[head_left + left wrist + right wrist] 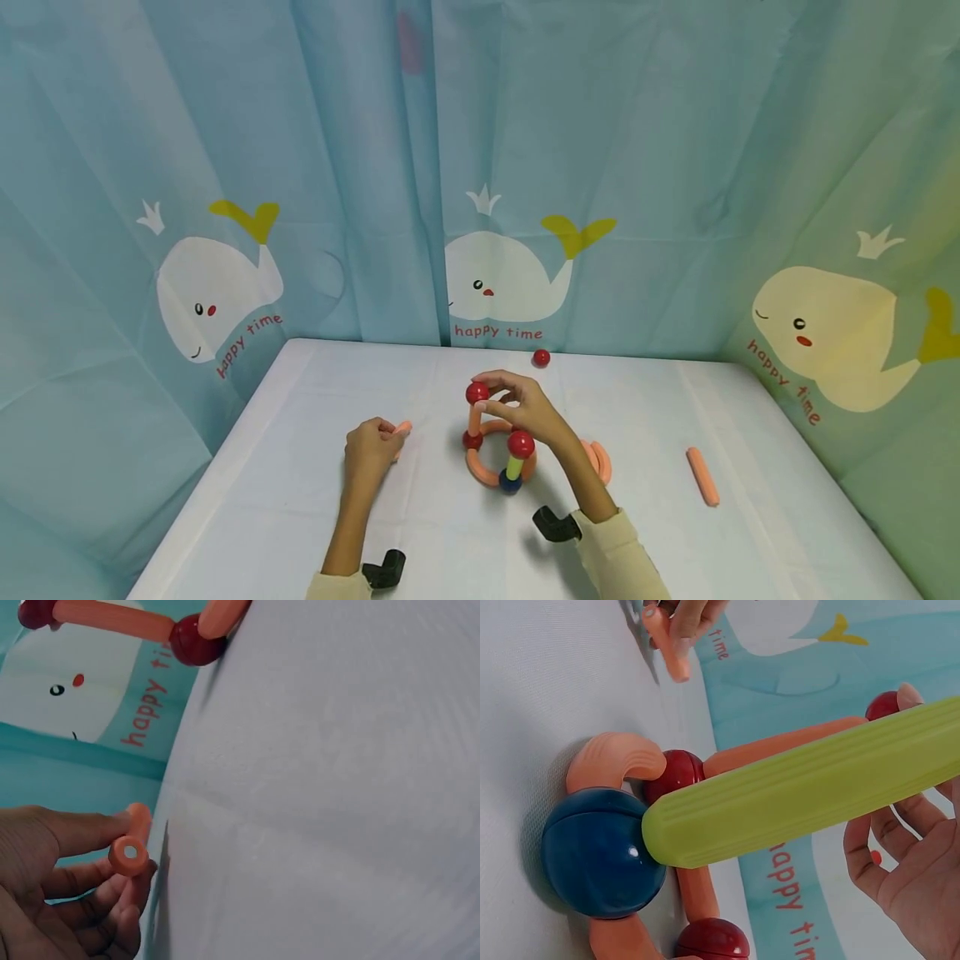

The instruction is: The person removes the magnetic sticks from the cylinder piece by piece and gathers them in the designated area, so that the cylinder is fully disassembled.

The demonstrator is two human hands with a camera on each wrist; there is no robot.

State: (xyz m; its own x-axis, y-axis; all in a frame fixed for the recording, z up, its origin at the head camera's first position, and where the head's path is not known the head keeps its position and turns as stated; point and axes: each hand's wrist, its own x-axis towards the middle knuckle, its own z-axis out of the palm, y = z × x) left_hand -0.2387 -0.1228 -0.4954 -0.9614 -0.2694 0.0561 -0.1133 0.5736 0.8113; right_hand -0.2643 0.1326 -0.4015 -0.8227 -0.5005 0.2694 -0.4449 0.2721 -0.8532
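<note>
My left hand (370, 452) pinches a short orange rod (403, 427) between thumb and fingers, left of a ball-and-rod construction. In the left wrist view a round hole shows in the end of that rod. The construction's base is a ring of curved orange pieces (482, 476) joined by balls, one of them dark blue (604, 851). A yellow-green rod (802, 787) stands on the blue ball, topped by a red ball (521, 443). My right hand (534, 408) holds another red ball (477, 392) atop an upright orange rod (475, 422). That rod stands on a lower red ball (472, 440).
A loose red ball (542, 358) lies near the table's back edge. Curved orange pieces (602, 463) lie beside my right forearm, partly hidden by it. Farther right is a straight orange rod (702, 477). A whale-printed curtain (375, 275) surrounds the white table (300, 467).
</note>
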